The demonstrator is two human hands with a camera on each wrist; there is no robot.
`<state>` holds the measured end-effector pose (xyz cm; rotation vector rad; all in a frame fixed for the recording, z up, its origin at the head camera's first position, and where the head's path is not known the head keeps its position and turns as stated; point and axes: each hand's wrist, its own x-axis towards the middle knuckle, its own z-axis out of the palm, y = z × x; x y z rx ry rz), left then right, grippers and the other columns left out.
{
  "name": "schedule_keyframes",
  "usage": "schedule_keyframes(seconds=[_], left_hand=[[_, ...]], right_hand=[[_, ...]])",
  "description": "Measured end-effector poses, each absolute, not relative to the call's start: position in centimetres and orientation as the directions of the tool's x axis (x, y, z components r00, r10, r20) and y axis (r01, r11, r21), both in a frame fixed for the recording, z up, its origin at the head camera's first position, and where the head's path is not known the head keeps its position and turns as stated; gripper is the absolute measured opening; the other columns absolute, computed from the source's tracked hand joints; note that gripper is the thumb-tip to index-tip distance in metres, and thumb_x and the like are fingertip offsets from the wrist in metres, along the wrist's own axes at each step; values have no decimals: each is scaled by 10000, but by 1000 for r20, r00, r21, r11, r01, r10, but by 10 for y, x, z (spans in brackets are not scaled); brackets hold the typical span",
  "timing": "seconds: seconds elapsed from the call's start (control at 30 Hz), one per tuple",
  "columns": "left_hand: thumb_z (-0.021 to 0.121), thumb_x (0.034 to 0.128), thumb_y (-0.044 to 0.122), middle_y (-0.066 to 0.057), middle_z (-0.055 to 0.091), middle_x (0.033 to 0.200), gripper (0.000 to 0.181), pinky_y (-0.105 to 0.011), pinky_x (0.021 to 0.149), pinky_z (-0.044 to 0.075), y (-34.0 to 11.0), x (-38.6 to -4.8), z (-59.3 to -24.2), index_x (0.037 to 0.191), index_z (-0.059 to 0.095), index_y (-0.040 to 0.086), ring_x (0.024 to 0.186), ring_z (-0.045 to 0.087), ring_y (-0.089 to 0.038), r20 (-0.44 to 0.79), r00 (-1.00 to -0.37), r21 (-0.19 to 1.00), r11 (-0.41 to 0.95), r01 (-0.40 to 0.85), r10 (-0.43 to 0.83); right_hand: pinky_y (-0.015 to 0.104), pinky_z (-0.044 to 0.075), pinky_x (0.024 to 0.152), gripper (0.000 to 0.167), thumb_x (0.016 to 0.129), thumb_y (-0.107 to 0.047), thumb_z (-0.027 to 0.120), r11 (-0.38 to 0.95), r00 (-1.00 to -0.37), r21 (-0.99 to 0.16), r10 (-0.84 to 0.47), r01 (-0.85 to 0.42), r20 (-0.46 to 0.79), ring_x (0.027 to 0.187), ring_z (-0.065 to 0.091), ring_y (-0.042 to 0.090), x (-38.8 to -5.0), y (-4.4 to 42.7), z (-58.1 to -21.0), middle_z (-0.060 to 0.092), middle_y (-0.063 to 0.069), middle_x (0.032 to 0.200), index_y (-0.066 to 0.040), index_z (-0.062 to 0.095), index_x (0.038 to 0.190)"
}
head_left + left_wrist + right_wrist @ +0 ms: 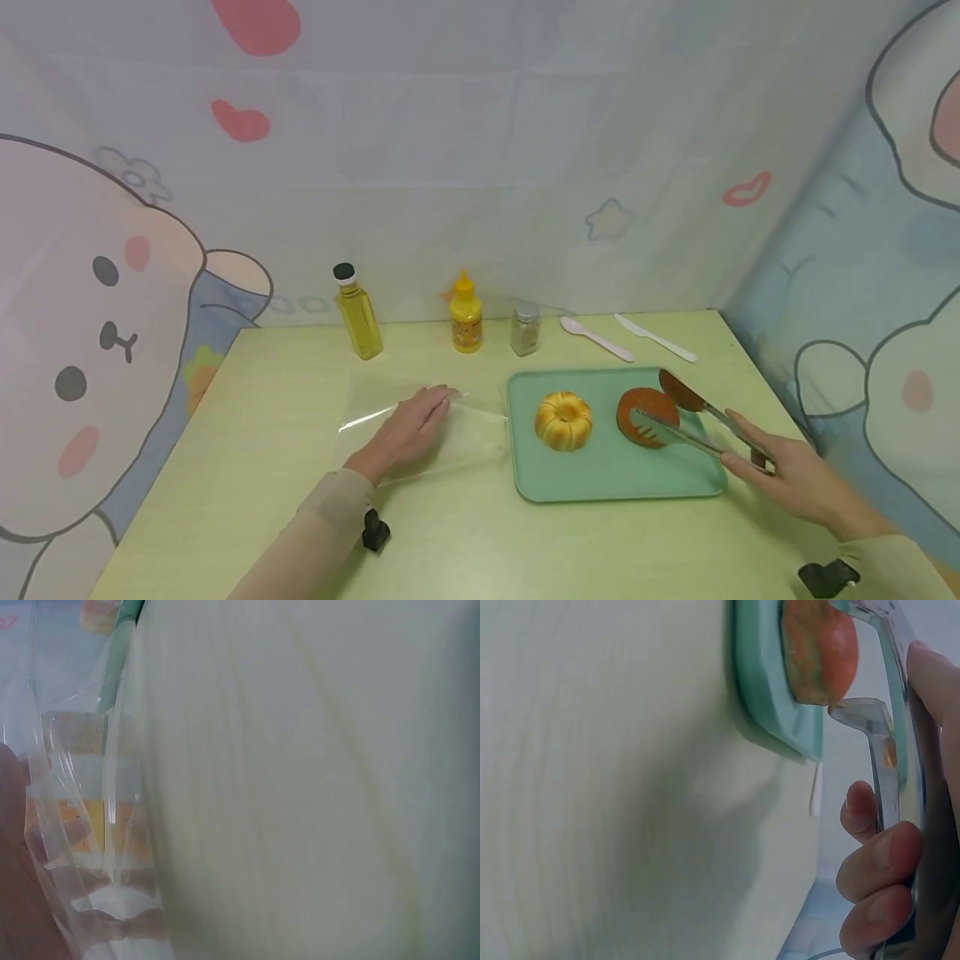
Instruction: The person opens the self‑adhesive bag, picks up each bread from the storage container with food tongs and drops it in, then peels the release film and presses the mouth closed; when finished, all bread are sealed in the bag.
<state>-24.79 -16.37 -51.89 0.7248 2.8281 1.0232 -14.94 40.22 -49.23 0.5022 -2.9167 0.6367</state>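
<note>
My left hand (pixel 411 423) is at a clear plastic bag (pixel 476 437) on the table. In the left wrist view the film (pixel 112 787) stands up in folds, with parts of fingers seen through it, and the hand appears to grip its edge. My right hand (pixel 795 479) grips metal tongs (pixel 693 440). Their spread jaws straddle a round brown bun (pixel 643 402) on a green tray (pixel 600 479). In the right wrist view one tip is at the bun's (pixel 821 652) edge. A golden fluted ring-shaped bread (pixel 551 429) sits on the tray's left half.
Along the back stand an oil bottle (pixel 360 325), a yellow squeeze bottle (pixel 467 321) and a small shaker jar (pixel 525 331). A pink spoon (pixel 600 340) and a white knife (pixel 656 337) lie behind the tray. Printed cloth walls border the table (pixel 465 542).
</note>
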Motion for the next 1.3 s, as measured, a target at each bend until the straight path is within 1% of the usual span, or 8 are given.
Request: schedule_keyframes(seconds=[0.1, 0.17, 0.23, 0.47, 0.67, 0.97, 1.1, 1.3], left_hand=[[380, 1158, 269, -110, 542, 1561, 404, -548, 1278, 228, -164, -248, -519, 1471, 587, 118, 1517, 417, -341, 107, -891, 622, 670, 406, 440], [392, 1155, 265, -136, 533, 1567, 401, -592, 1264, 237, -164, -247, -521, 1468, 593, 114, 1516, 409, -372, 118, -891, 623, 666, 411, 439], [405, 1152, 251, -165, 534, 1561, 395, -605, 1257, 244, -164, -248, -521, 1458, 602, 98, 1510, 412, -394, 134, -886, 620, 660, 425, 444], [409, 1150, 219, -191, 559, 1529, 387, -526, 1279, 240, -165, -248, -520, 1427, 618, 46, 1501, 428, -387, 162, -872, 604, 653, 458, 462], [403, 1154, 223, -200, 556, 1531, 399, -507, 1282, 237, -166, -249, -520, 1433, 611, 27, 1497, 435, -384, 162, -871, 612, 645, 458, 464], [401, 1156, 225, -190, 559, 1531, 405, -504, 1283, 234, -166, -249, -520, 1438, 606, 19, 1498, 438, -371, 176, -866, 622, 629, 466, 468], [396, 1156, 226, -177, 557, 1537, 408, -491, 1285, 234, -167, -249, -520, 1443, 601, 19, 1501, 435, -363, 167, -871, 623, 636, 456, 462], [400, 1154, 217, -206, 552, 1533, 410, -493, 1285, 236, -168, -248, -521, 1448, 593, 6, 1497, 437, -378, 183, -869, 619, 633, 465, 459]], right_hand=[[218, 301, 521, 695, 1021, -318, 708, 858, -938, -380, -309, -345, 155, 546, 280, -21, -149, 401, -496, 408, -142, 697, -77, 426, 1609], [220, 303, 518, 701, 1020, -340, 707, 863, -941, -373, -309, -340, 141, 548, 282, -21, -149, 401, -499, 403, -143, 699, -83, 428, 1610], [221, 312, 514, 704, 1017, -354, 711, 867, -941, -366, -311, -338, 135, 541, 293, -18, -149, 401, -500, 406, -146, 690, -80, 437, 1604], [224, 322, 508, 713, 1003, -404, 723, 877, -941, -342, -311, -338, 135, 518, 300, -14, -149, 399, -501, 384, -164, 633, -87, 468, 1589], [227, 300, 505, 695, 1003, -388, 727, 881, -937, -321, -314, -347, 153, 509, 250, -12, -148, 399, -499, 325, -163, 594, -84, 485, 1578], [229, 294, 514, 680, 992, -379, 741, 895, -938, -285, -307, -342, 163, 511, 239, -9, -146, 402, -503, 319, -166, 594, -115, 504, 1573], [227, 285, 513, 679, 989, -362, 749, 892, -932, -282, -310, -354, 189, 510, 224, -12, -146, 404, -504, 309, -172, 585, -102, 508, 1568], [202, 271, 490, 667, 988, -322, 756, 875, -913, -292, -318, -386, 256, 495, 215, -33, -146, 400, -502, 292, -210, 571, -107, 509, 1568]])
